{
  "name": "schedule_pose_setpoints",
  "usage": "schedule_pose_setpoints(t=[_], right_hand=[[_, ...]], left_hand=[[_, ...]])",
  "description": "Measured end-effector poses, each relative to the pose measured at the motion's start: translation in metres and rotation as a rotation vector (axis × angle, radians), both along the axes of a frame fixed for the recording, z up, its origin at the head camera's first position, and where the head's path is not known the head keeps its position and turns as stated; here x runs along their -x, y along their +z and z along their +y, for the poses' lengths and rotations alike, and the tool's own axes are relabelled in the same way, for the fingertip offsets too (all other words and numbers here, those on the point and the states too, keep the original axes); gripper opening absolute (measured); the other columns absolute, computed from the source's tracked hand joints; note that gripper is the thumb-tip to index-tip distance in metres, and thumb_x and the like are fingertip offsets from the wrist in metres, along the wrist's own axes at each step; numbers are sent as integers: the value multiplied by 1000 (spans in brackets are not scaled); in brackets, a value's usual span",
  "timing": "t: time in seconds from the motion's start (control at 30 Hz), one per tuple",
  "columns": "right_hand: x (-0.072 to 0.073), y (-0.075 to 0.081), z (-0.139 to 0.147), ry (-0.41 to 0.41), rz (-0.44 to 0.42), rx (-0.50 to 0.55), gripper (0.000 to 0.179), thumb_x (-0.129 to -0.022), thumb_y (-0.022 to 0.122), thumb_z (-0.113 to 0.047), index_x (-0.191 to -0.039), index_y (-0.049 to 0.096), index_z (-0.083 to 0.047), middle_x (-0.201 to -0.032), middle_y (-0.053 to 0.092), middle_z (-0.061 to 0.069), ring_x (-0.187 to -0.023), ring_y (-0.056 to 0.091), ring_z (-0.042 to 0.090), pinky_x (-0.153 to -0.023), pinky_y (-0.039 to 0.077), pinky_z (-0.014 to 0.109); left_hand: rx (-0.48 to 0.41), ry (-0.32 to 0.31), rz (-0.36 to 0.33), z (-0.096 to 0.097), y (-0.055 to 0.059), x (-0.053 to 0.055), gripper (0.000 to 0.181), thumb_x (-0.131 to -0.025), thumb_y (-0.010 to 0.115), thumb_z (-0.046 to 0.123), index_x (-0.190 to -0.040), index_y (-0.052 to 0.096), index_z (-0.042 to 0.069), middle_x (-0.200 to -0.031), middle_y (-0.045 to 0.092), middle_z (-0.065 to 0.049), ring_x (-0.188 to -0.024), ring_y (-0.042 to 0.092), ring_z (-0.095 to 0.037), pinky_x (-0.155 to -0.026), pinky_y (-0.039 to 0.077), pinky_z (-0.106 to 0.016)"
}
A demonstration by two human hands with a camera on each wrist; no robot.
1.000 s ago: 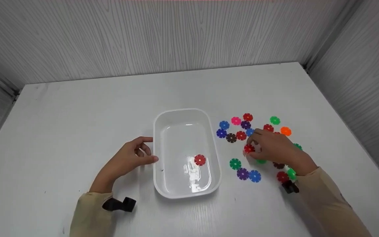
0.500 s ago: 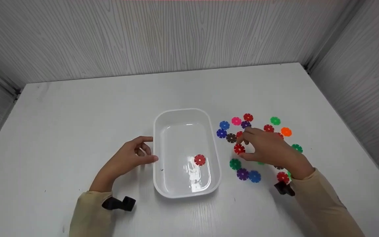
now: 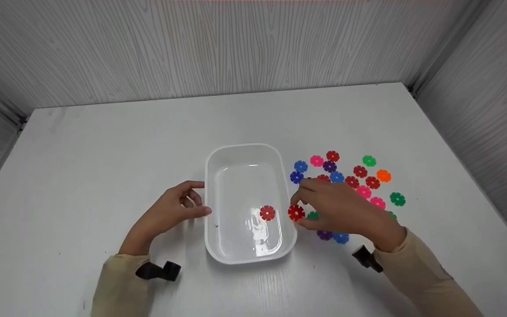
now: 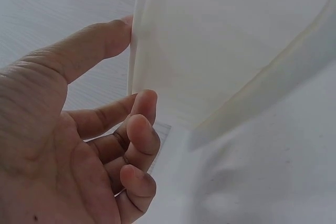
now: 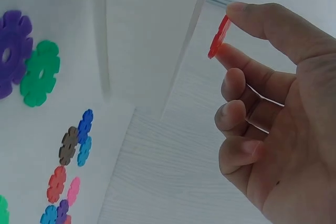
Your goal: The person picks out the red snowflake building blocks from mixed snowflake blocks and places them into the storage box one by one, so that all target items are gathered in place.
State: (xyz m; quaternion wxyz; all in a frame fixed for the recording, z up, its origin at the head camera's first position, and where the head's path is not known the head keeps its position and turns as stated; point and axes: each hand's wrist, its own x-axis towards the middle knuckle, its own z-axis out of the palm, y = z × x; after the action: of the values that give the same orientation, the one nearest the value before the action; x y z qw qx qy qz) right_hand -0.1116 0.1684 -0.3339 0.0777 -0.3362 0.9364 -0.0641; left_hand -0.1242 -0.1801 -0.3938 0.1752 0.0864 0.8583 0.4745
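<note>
A white plastic tub [image 3: 207, 198] stands mid-table with one red flower-shaped disc [image 3: 267, 213] lying inside. My left hand [image 3: 172, 209] holds the tub's left side, thumb over the rim and forefinger against the outer wall; its other fingers are loosely curled. Between thumb and forefinger my right hand [image 3: 337, 207] pinches another red notched disc [image 3: 296, 213], level with the tub's right rim. In the right wrist view this pinched disc [image 5: 219, 38] is seen nearly edge-on, the remaining fingers bent below it.
Several coloured discs lie right of the tub, among them an orange disc [image 3: 383, 175], a green disc [image 3: 369, 160] and a dark blue disc [image 3: 296, 177]. Some are partly hidden under the right hand. A wood-grain panel [image 3: 218, 48] stands behind the table.
My right hand has carried the pinched red disc leftward from among the scattered discs to the tub's right rim. The left hand and tub have stayed in place.
</note>
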Motion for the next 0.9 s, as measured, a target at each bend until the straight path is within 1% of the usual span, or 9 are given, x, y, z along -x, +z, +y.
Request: schedule_pose_setpoints(t=[0.07,0.23,0.47,0.53,0.6,0.7,0.83,0.9], right_hand=[[-2,1,-4,19,-9,1,44,-77,80,-35,-115,67,-18,-112,63,2,-96,61,16,-69,57,31],[-4,-2,-12,55,-27,13,43,-79,79,-33,-117,66,-17,-116,63,4,-97,63,18,-70,57,31],[-6,-8,-21,131,-4,18,38,-81,77,-32,-113,67,-15,-103,62,1,-83,59,11,-63,51,22],[-6,-9,-23,151,-2,28,41,-80,77,-34,-115,67,-15,-103,61,1,-81,58,11,-62,50,20],[-6,-9,-23,153,-12,43,45,-80,77,-36,-119,65,-16,-104,61,2,-82,59,12,-62,50,20],[-3,-7,-19,105,-48,78,49,-80,78,-35,-123,63,-18,-109,61,3,-90,61,14,-67,53,24],[5,-5,-7,-7,-104,129,46,-82,76,-32,-124,63,-17,-114,62,4,-98,63,19,-73,56,31],[9,-6,0,-51,-127,143,44,-83,75,-31,-123,63,-17,-115,61,5,-99,64,21,-74,57,33]], left_hand=[[-2,-2,5,0,0,0,66,-82,76,30,-137,49,6,-94,58,-3,-78,56,-15,-70,41,-29],[-6,-4,11,1,0,0,65,-82,75,29,-136,49,4,-94,59,-3,-78,56,-16,-70,41,-28],[4,1,12,-1,0,0,64,-82,75,29,-136,49,6,-95,58,-2,-79,55,-15,-68,42,-27],[7,3,13,-1,1,0,65,-82,75,29,-136,49,6,-95,58,-2,-78,55,-15,-68,42,-27],[8,1,13,0,1,0,66,-82,75,29,-136,49,5,-95,58,-3,-78,55,-15,-68,42,-27],[5,2,8,1,2,1,66,-82,75,29,-137,48,5,-95,59,-3,-78,55,-15,-69,42,-28],[7,-4,7,1,2,0,66,-82,75,29,-136,48,4,-95,59,-3,-78,54,-16,-68,42,-28],[8,-7,10,0,1,0,65,-82,75,29,-136,48,4,-95,59,-3,-78,54,-16,-68,41,-28]])
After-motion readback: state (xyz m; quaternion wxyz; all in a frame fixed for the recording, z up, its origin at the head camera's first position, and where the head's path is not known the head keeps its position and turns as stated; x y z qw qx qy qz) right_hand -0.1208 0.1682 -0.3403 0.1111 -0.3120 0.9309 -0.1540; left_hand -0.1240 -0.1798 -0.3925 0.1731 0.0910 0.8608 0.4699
